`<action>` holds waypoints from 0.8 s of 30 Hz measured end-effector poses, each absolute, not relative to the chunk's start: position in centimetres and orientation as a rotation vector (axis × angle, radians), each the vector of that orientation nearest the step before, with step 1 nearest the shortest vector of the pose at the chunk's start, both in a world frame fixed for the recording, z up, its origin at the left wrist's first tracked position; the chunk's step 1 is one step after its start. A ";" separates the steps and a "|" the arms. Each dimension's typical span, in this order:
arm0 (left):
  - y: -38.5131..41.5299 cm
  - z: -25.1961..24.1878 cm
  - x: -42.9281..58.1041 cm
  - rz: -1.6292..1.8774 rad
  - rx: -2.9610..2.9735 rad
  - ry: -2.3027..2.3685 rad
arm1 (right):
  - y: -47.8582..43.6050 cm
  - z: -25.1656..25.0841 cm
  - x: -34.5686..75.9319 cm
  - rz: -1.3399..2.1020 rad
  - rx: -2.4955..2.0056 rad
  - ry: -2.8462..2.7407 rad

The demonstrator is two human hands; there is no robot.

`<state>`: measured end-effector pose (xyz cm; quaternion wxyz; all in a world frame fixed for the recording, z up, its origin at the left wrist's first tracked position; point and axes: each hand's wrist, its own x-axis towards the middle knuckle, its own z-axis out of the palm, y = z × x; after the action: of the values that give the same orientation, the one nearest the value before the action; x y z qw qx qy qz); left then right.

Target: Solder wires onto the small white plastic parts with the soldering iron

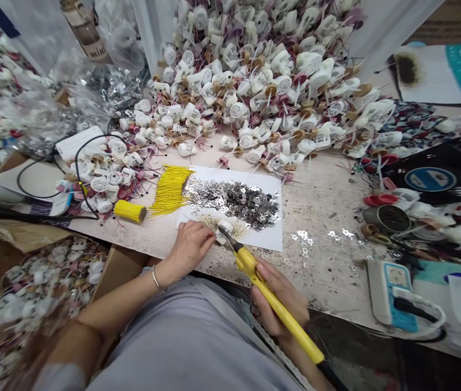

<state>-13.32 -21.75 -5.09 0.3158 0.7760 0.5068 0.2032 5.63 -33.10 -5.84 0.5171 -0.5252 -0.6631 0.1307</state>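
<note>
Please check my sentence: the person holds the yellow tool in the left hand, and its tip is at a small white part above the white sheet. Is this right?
One detail is wrong: the head view shows the yellow tool in the right hand, not the left. Its tip is indeed at a small white part above the white sheet.

a pale grey shirt [185, 339] with a faint lavender tint, softly creased, covers the front of the body. its left sleeve [61, 377] ends near the elbow. a thin, silvery bracelet [157, 278] circles the left wrist. a lighter, narrow band [219, 305] runs slantwise along the shirt.
</note>
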 end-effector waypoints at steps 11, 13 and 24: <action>-21.8 -6.2 -12.6 0.614 2.094 1.323 | -34.2 -5.2 6.2 0.294 -1.323 -1.553; -21.8 -6.2 -12.5 0.627 2.079 1.328 | -34.2 -5.1 6.3 0.296 -1.332 -1.574; -21.8 -6.4 -12.0 0.644 2.044 1.327 | -34.2 -5.1 6.4 0.313 -1.309 -1.578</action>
<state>-12.05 -21.76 -6.42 0.3055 0.7721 0.5013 0.2432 6.36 -34.19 -5.07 0.5090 -0.5434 -0.6548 0.1299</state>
